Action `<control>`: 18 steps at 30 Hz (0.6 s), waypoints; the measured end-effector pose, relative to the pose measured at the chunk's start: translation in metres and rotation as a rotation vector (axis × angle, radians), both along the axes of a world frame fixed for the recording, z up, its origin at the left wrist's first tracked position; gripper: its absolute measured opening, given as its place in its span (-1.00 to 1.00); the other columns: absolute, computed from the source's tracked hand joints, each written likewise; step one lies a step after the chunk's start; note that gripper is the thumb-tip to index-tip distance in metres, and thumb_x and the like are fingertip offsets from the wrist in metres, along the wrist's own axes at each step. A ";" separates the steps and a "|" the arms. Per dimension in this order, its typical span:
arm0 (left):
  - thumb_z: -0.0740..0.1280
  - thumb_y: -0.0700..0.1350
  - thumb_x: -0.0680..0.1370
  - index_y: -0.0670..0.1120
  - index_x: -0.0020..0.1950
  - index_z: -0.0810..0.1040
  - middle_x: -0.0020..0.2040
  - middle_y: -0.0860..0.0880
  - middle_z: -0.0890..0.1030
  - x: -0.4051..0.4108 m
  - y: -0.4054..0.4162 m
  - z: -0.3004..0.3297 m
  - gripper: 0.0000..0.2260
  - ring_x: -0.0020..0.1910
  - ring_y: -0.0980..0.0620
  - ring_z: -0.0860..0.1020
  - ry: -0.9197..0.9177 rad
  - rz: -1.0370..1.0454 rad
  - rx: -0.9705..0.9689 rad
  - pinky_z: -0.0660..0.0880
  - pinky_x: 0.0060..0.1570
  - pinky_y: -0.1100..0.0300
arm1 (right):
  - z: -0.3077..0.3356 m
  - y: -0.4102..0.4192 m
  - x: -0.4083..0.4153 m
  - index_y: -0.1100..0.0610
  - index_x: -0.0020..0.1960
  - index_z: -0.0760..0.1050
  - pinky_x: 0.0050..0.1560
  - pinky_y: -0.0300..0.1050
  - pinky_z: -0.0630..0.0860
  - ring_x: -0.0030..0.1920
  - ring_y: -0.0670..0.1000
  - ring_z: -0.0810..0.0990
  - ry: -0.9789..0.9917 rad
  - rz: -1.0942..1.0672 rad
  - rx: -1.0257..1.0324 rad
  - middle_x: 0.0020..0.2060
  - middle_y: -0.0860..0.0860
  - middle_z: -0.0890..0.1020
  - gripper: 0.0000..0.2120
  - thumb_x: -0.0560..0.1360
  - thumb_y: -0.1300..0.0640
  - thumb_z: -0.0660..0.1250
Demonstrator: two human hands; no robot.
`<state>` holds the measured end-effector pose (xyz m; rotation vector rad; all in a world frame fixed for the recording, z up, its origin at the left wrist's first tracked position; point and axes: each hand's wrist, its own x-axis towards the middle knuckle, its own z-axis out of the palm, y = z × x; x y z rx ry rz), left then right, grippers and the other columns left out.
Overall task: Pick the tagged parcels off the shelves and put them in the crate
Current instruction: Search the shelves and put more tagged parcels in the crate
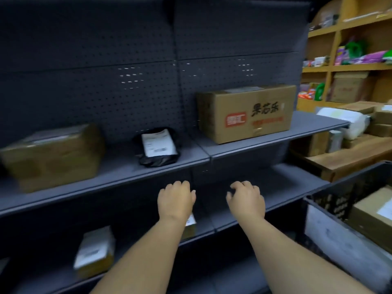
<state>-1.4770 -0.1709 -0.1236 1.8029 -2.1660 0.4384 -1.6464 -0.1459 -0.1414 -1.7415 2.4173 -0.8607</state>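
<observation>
Head view: left hand (176,198) and right hand (247,198) loosely curled, no grip on anything. Small parcel (190,224) on lower shelf (275,187), directly beneath left wrist; left hand nearer. Crate (331,211) right.

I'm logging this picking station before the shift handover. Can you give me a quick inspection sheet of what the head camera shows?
Surface: dark grey metal shelves with a perforated back panel, several tiers.
Job's things: printed carton, black mailer bag with a white label and blurred brown box on the upper tier; small labelled box lower down; dark crate at right, already holding a carton.
Clutter: nothing seen on the grey shelves.
Grippers: left hand and right hand reach forward, fingers loosely curled, holding nothing.
Cables: nothing seen.
Surroundings: wooden shelving at right with mixed goods and stacked parcels.
</observation>
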 end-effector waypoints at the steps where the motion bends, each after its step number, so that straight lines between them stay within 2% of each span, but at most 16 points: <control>1: 0.13 0.08 0.60 -0.06 -0.05 0.48 -0.09 -0.01 0.57 0.024 0.012 0.002 -0.75 -0.09 -0.04 0.54 -0.005 0.040 -0.009 0.30 -0.23 0.15 | 0.001 0.005 0.022 -0.03 0.27 0.47 0.02 -0.08 0.39 0.20 0.08 0.41 0.002 0.039 -0.011 0.19 -0.02 0.51 -0.69 0.56 -0.01 0.19; 10: 0.13 0.10 0.59 -0.04 -0.08 0.46 -0.17 0.01 0.53 0.223 0.131 0.021 -0.75 -0.18 -0.01 0.53 -0.002 0.427 -0.080 0.29 -0.29 0.15 | 0.013 0.064 0.210 -0.03 0.28 0.46 0.10 -0.04 0.41 0.22 0.07 0.41 -0.025 0.382 -0.034 0.22 -0.03 0.50 -0.69 0.56 -0.02 0.18; 18: 0.14 0.11 0.59 -0.05 -0.07 0.48 -0.15 0.01 0.56 0.332 0.225 0.029 -0.73 -0.17 -0.01 0.54 0.025 0.700 -0.112 0.32 -0.26 0.16 | 0.019 0.115 0.324 -0.06 0.27 0.46 0.06 -0.07 0.39 0.18 0.04 0.42 -0.024 0.600 -0.063 0.19 -0.04 0.51 -0.69 0.55 -0.03 0.19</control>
